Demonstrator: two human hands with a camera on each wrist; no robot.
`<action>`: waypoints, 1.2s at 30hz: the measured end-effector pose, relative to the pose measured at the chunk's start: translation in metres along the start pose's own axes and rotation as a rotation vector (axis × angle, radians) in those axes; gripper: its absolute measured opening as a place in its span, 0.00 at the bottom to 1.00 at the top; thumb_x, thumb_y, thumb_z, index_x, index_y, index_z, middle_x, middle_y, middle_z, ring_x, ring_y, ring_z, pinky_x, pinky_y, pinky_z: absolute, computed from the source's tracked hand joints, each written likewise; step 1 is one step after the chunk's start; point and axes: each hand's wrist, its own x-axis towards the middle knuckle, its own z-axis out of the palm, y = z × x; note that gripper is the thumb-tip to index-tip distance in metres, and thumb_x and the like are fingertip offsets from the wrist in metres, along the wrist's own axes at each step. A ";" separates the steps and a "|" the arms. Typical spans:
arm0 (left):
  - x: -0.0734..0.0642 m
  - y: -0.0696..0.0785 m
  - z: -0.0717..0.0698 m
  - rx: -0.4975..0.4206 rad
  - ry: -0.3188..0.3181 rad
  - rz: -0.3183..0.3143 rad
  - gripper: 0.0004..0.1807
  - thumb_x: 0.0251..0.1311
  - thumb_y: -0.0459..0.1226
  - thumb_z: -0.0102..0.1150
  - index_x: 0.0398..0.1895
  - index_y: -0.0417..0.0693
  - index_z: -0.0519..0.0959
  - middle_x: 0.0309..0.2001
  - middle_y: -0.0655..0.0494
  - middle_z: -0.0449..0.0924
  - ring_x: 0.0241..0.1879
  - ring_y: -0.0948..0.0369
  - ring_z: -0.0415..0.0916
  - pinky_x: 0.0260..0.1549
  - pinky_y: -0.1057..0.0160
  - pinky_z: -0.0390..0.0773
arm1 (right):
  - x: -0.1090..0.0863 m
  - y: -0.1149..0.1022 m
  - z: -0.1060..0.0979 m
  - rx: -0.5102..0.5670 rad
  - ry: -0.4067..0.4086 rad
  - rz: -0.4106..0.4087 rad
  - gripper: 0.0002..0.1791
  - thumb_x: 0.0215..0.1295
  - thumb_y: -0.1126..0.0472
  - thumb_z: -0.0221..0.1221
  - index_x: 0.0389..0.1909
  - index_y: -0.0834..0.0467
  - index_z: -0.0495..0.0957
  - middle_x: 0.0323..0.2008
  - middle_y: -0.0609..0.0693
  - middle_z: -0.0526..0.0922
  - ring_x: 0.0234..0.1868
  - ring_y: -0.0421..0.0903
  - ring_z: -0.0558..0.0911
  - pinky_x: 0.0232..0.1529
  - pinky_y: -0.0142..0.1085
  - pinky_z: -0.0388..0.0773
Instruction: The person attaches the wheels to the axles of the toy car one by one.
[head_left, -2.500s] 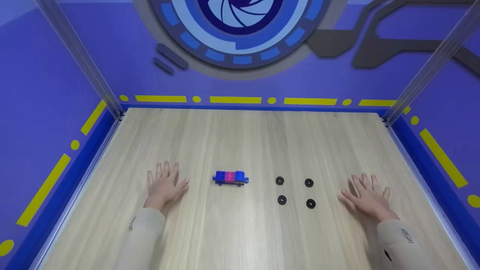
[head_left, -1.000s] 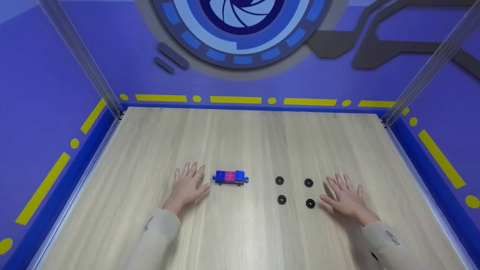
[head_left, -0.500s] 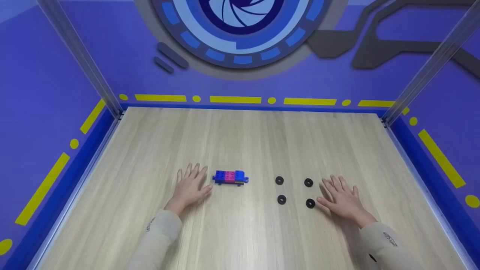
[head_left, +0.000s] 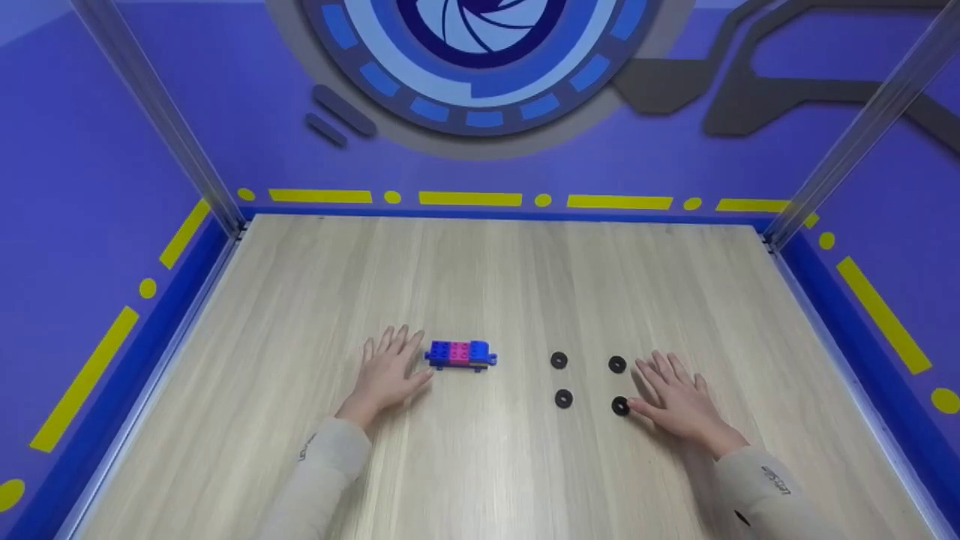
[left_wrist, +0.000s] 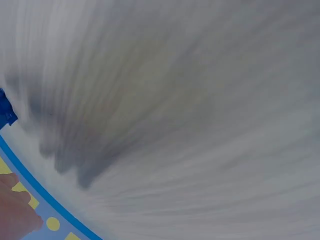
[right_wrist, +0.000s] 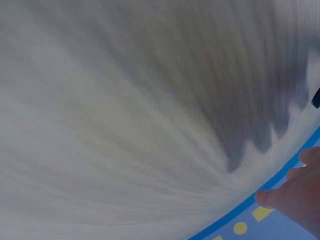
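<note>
A toy car of blue and pink bricks (head_left: 460, 354) stands on the wooden table, left of centre, with a hitch at each end. My left hand (head_left: 388, 379), fingers straight and spread, is just left of it, the thumb near its lower left corner. Several black toy wheels (head_left: 563, 399) lie flat to the right in a rough square. Beside them my right hand (head_left: 679, 397) is spread palm down, its thumb tip overlapping the nearest right wheel (head_left: 620, 406) in the head view. Both hands hold nothing. The left wrist view catches a blue end of the car (left_wrist: 6, 110) at its edge.
The pale wooden table (head_left: 480, 285) is bounded at the back and sides by blue-purple panels (head_left: 480, 169) with yellow markings. Metal posts (head_left: 161, 120) rise at the two back corners. Shadows of the hands fall on the tabletop in both wrist views.
Both hands have moved inward from the sides, the left hand right towards the toy car, the right hand left towards the wheels. The car and wheels have stayed in place.
</note>
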 end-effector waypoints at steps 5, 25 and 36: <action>0.007 0.010 -0.002 -0.021 -0.013 0.020 0.37 0.54 0.54 0.50 0.66 0.54 0.54 0.67 0.45 0.50 0.66 0.45 0.45 0.61 0.41 0.42 | 0.001 -0.004 0.000 0.020 0.003 -0.016 0.41 0.54 0.34 0.48 0.65 0.53 0.56 0.67 0.60 0.51 0.66 0.61 0.48 0.55 0.66 0.47; 0.025 0.027 -0.001 0.001 -0.057 0.094 0.38 0.50 0.49 0.59 0.64 0.53 0.58 0.61 0.48 0.63 0.61 0.49 0.58 0.59 0.48 0.54 | 0.000 -0.015 0.000 0.082 0.049 -0.063 0.38 0.54 0.38 0.52 0.62 0.56 0.61 0.65 0.60 0.55 0.64 0.61 0.56 0.52 0.63 0.57; 0.030 0.037 0.006 0.058 -0.063 0.103 0.33 0.53 0.47 0.56 0.63 0.54 0.60 0.58 0.50 0.67 0.59 0.52 0.62 0.57 0.51 0.58 | -0.001 -0.020 0.002 0.150 0.102 -0.104 0.34 0.52 0.43 0.57 0.59 0.54 0.66 0.64 0.60 0.58 0.62 0.61 0.60 0.54 0.58 0.60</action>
